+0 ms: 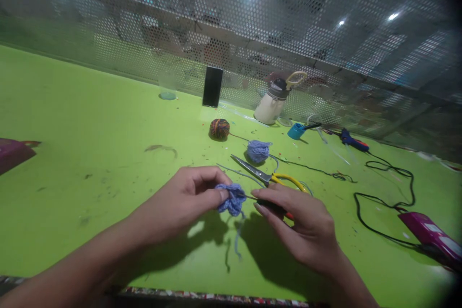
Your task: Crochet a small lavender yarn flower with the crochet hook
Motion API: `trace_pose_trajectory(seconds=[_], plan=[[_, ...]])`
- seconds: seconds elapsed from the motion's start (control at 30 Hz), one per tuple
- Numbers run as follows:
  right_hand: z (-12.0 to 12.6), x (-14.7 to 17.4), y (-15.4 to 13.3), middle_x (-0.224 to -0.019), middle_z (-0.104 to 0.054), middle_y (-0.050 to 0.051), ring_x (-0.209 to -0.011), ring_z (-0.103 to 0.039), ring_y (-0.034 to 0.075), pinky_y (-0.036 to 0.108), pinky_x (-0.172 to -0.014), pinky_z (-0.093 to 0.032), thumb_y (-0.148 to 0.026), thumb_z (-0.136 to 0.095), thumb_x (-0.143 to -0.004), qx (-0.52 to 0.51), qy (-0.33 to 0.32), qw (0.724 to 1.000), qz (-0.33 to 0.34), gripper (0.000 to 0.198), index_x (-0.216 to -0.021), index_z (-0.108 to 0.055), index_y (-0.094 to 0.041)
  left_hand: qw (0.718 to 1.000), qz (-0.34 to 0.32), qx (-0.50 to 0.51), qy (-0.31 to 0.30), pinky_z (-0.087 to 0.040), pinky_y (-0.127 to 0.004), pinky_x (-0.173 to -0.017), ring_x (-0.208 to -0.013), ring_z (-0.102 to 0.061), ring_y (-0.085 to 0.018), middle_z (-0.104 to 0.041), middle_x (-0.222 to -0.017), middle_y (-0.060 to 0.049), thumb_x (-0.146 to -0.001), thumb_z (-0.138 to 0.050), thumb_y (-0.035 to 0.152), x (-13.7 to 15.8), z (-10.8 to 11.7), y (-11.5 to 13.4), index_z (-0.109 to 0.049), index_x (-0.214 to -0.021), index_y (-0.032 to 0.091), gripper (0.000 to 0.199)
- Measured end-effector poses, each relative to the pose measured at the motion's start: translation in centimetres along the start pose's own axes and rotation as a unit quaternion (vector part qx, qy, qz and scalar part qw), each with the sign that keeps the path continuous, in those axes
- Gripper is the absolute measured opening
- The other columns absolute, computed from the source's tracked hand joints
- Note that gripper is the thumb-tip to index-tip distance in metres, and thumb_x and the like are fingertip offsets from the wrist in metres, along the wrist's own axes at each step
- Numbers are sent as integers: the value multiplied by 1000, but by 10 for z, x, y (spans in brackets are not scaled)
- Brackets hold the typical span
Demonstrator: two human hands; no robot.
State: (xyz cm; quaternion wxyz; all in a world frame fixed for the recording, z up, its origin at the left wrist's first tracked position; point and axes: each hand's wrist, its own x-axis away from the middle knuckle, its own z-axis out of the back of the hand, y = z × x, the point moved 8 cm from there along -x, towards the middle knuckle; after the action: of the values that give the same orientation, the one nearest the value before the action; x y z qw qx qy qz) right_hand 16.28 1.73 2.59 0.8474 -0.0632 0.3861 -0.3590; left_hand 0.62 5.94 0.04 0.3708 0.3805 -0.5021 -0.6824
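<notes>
A small purple-blue crocheted flower (231, 200) is pinched between the thumb and fingers of my left hand (197, 192). My right hand (299, 216) grips the dark handle of a crochet hook (249, 196), whose thin metal shaft reaches into the flower's middle. A loose yarn tail (238, 238) dangles below the flower. Just beyond my hands lie scissors (254, 169) with yellow handles, partly hidden by my right hand. A ball of purple-blue yarn (258, 151) rests behind the scissors, its strand trailing near them.
A multicoloured yarn ball (219, 128), a phone (212, 87) propped upright, a bottle (270, 103) and a small blue container (296, 131) stand farther back. At right are a glue gun (353, 140), a black cable and a magenta box (431, 236). A perforated metal screen (144, 24) borders the green table (90, 130).
</notes>
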Motion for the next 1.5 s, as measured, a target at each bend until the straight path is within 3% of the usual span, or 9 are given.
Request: trace_pose_trajectory(seconds=[0.2,0.37,0.57,0.73,0.83,0.93,1.1,1.37,1.5], plan=[[-2,1,-6,-81,-69,7,-71,-65,18,30,-59,-48,-3,-58,-86,47,5,999,22,28,-110,-64,-17,994,-62,-70,48,-55,-28,-65,-75,-66,-17,-72,-83,-5,-85,-54,18,1,4,8,-69,-83,18,15],[-1,2,-8,-81,-68,7,-72,-65,18,30,-61,-49,-2,-57,-86,45,-6,998,39,29,-110,-63,-17,997,-31,-60,24,-52,-27,-59,-68,-64,-17,-70,-78,-4,-87,-52,23,0,1,5,-69,-84,18,18],[2,2,-5,-85,-73,7,-77,-70,20,31,-62,-54,-5,-59,-86,32,-1,999,16,28,-109,-65,-21,997,-14,-76,20,-47,-26,-52,-62,-60,-17,-66,-71,-1,-88,-49,26,0,5,4,-64,-80,20,18],[2,1,-2,-80,-75,5,-71,-71,19,29,-56,-54,-8,-62,-85,-20,-3,1000,-13,23,-102,-69,-22,998,-37,-44,17,-53,-28,-59,-69,-64,-17,-67,-75,-2,-86,-50,20,0,3,7,-62,-77,20,14],[-2,-1,6,-77,-76,4,-67,-70,18,27,-55,-55,-11,-65,-83,-98,-20,994,-51,18,-96,-72,-21,993,-91,-65,30,-54,-28,-66,-76,-65,-16,-67,-81,-3,-83,-51,11,3,2,16,-58,-72,19,15],[-5,-3,13,-77,-76,3,-66,-70,17,26,-58,-56,-12,-67,-82,-155,-22,984,-82,15,-93,-74,-20,973,-183,-131,53,-55,-29,-73,-85,-64,-16,-65,-90,-5,-80,-53,3,10,-1,26,-58,-78,17,15],[-1,-2,15,-79,-76,3,-69,-70,16,26,-62,-57,-10,-68,-80,-153,5,985,-77,19,-93,-74,-22,898,-340,-256,115,-54,-29,-85,-101,-60,-16,-61,-108,-10,-77,-58,-6,32,-6,40,-58,-96,14,27],[1,1,10,-74,-74,4,-66,-69,19,27,-56,-56,-14,-66,-82,-141,-13,989,-48,17,-93,-74,-24,842,-388,-340,158,-53,-37,-91,-111,-53,-22,-51,-122,-13,-78,-61,-4,44,-10,44,-56,-107,13,35],[5,0,9,-76,-74,4,-69,-70,20,29,-58,-56,-13,-65,-83,-113,-21,993,-36,17,-93,-73,-25,842,-385,-334,176,-53,-39,-89,-109,-54,-22,-51,-122,-12,-78,-60,-4,44,-8,44,-56,-107,16,35]])
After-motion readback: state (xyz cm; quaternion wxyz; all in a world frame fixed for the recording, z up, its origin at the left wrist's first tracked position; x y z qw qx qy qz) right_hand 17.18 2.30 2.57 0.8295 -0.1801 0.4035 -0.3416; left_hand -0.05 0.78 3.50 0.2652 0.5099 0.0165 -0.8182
